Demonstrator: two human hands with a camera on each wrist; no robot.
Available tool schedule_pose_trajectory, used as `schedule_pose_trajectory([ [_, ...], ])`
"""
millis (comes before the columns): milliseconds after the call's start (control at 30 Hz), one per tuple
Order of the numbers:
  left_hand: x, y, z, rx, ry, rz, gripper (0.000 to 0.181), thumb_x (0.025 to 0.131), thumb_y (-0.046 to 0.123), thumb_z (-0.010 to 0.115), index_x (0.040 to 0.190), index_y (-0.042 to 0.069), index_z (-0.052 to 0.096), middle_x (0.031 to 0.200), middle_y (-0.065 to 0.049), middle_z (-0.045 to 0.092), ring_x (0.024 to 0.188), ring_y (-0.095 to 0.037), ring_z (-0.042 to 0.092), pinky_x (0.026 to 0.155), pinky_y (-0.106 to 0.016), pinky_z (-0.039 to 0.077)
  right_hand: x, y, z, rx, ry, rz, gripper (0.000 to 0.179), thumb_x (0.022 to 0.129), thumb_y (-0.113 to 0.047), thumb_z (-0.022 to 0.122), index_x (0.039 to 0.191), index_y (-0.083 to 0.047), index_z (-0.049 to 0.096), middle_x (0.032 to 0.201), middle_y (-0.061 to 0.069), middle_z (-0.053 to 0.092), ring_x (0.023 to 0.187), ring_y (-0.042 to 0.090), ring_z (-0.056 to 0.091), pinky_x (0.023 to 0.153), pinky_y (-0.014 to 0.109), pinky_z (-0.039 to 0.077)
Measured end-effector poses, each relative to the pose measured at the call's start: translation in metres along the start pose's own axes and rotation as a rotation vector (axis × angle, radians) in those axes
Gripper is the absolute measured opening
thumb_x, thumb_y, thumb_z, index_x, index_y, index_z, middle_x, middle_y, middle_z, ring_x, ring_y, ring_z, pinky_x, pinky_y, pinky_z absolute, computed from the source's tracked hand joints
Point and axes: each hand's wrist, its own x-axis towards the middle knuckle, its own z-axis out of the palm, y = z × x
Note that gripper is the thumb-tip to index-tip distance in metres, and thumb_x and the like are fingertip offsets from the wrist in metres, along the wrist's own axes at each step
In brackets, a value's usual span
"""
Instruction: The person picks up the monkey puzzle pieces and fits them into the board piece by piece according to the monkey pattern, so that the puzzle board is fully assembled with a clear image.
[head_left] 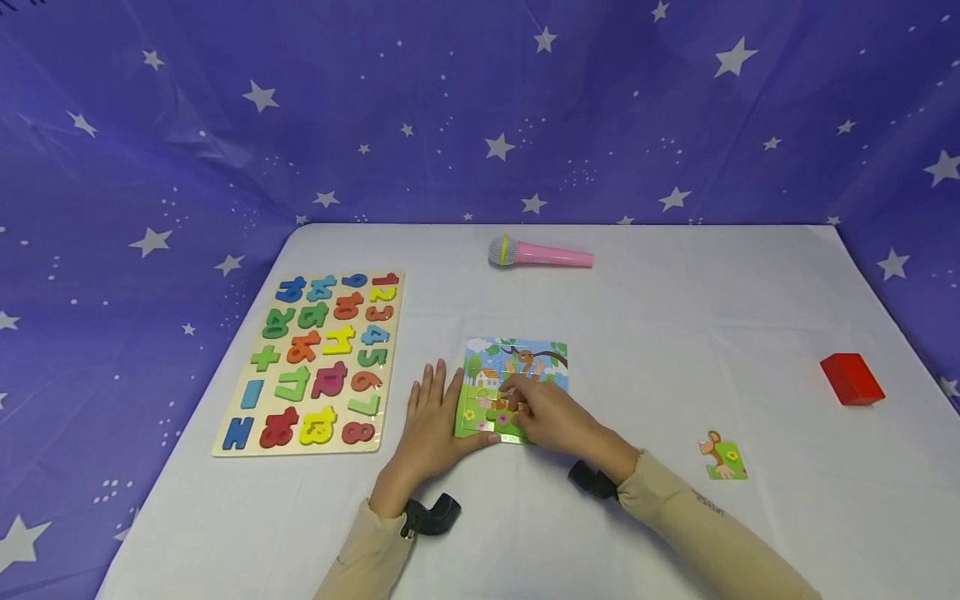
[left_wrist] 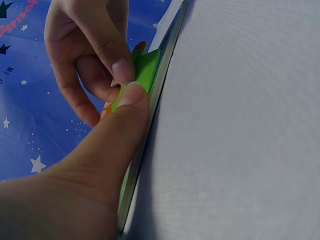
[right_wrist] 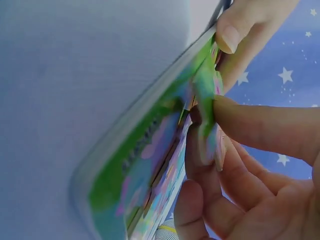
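Observation:
A picture puzzle board [head_left: 462, 423] with a house, a tree and an animal on it lies in the middle of the white table. My left hand [head_left: 431, 423] is spread at its left side, fingers straight, the thumb [left_wrist: 132, 102] resting on its near edge. Over the lower part of the board, my right hand [head_left: 557, 415] pinches a green puzzle piece [right_wrist: 205, 87] between thumb and fingers. In the right wrist view this piece stands tilted up from the board's face. Another loose puzzle piece [head_left: 727, 458], with part of a monkey and a yellow flower, lies farther right.
A wooden number board [head_left: 255, 425] with coloured numerals lies at the left. Behind the puzzle is a pink toy microphone [head_left: 551, 255]. A red block [head_left: 852, 379] sits near the right table edge. A blue star-patterned cloth [head_left: 450, 108] hangs behind the table.

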Motion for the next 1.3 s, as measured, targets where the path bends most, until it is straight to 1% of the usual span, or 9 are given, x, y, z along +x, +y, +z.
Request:
schedule_pose_trajectory([
  [100, 0.000, 0.001, 0.000, 0.001, 0.016, 0.010, 0.106, 0.068, 0.067, 0.061, 0.145, 0.009, 0.018, 0.153, -0.017, 0.003, 0.142, -0.032, -0.005, 0.113, -0.050, 0.002, 0.001, -0.001, 0.001, -0.022, 0.002, 0.012, 0.026, 0.079, 0.002, 0.059, 0.104, -0.006, 0.062, 0.082, 0.001, 0.063, 0.066, 0.009, 0.049, 0.060, 0.022, 0.041],
  [300, -0.001, 0.001, 0.000, 0.005, 0.027, 0.016, 0.105, 0.068, 0.066, 0.062, 0.145, 0.009, 0.019, 0.153, -0.018, 0.004, 0.142, -0.032, -0.003, 0.113, -0.051, 0.003, 0.001, -0.003, 0.004, -0.146, 0.018, 0.026, 0.027, 0.075, -0.005, 0.067, 0.102, -0.008, 0.066, 0.094, 0.001, 0.061, 0.085, 0.014, 0.053, 0.074, 0.030, 0.046],
  [433, -0.001, 0.001, -0.001, 0.013, 0.026, 0.016, 0.105, 0.069, 0.066, 0.061, 0.145, 0.009, 0.019, 0.153, -0.018, 0.004, 0.142, -0.032, -0.003, 0.113, -0.051, 0.003, 0.000, -0.003, 0.006, -0.223, 0.050, -0.007, 0.031, 0.072, -0.011, 0.072, 0.103, -0.008, 0.067, 0.089, 0.002, 0.055, 0.080, 0.013, 0.045, 0.088, 0.036, 0.044],
  [567, -0.001, 0.001, -0.002, 0.014, 0.025, 0.015, 0.105, 0.069, 0.066, 0.061, 0.145, 0.009, 0.019, 0.153, -0.018, 0.004, 0.142, -0.032, -0.003, 0.113, -0.051, 0.003, -0.002, -0.001, 0.007, -0.261, 0.077, -0.060, 0.033, 0.072, -0.019, 0.075, 0.103, -0.009, 0.068, 0.102, 0.007, 0.056, 0.089, 0.018, 0.045, 0.092, 0.042, 0.041],
  [667, -0.001, 0.001, -0.002, 0.012, 0.023, 0.014, 0.105, 0.069, 0.066, 0.062, 0.145, 0.009, 0.019, 0.153, -0.018, 0.004, 0.142, -0.032, -0.003, 0.113, -0.051, 0.003, -0.004, -0.002, 0.007, -0.304, 0.070, -0.077, 0.035, 0.073, -0.025, 0.075, 0.104, -0.011, 0.068, 0.117, 0.012, 0.054, 0.101, 0.024, 0.046, 0.083, 0.041, 0.043],
  [767, -0.001, 0.001, -0.001, 0.015, 0.026, 0.015, 0.105, 0.068, 0.066, 0.062, 0.145, 0.008, 0.019, 0.152, -0.019, 0.004, 0.142, -0.033, -0.003, 0.113, -0.051, 0.004, -0.006, -0.002, 0.008, -0.381, 0.060, -0.085, 0.037, 0.075, -0.029, 0.072, 0.108, -0.013, 0.066, 0.127, 0.013, 0.051, 0.112, 0.028, 0.046, 0.088, 0.047, 0.042],
  [1000, -0.001, 0.001, -0.001, 0.020, 0.036, 0.015, 0.106, 0.068, 0.067, 0.061, 0.145, 0.008, 0.019, 0.152, -0.019, 0.005, 0.141, -0.033, -0.002, 0.113, -0.051, 0.005, -0.014, -0.004, 0.013, -0.541, 0.072, -0.135, 0.038, 0.081, -0.030, 0.065, 0.116, -0.014, 0.062, 0.134, 0.015, 0.047, 0.120, 0.032, 0.045, 0.091, 0.051, 0.040],
  [1133, -0.001, 0.002, -0.001, 0.021, 0.036, 0.013, 0.105, 0.068, 0.067, 0.061, 0.145, 0.008, 0.019, 0.152, -0.019, 0.005, 0.141, -0.033, -0.002, 0.113, -0.051, 0.004, -0.017, -0.004, 0.014, -0.563, 0.071, -0.144, 0.040, 0.083, -0.029, 0.063, 0.120, -0.012, 0.059, 0.136, 0.015, 0.045, 0.122, 0.032, 0.042, 0.093, 0.050, 0.038],
  [1300, -0.001, 0.002, -0.001, 0.014, 0.034, 0.018, 0.105, 0.068, 0.067, 0.061, 0.145, 0.007, 0.020, 0.152, -0.019, 0.006, 0.141, -0.033, -0.002, 0.113, -0.051, 0.004, -0.022, -0.005, 0.008, -0.482, 0.062, -0.114, 0.044, 0.086, -0.029, 0.060, 0.125, -0.009, 0.055, 0.138, 0.014, 0.043, 0.125, 0.034, 0.040, 0.097, 0.052, 0.034],
])
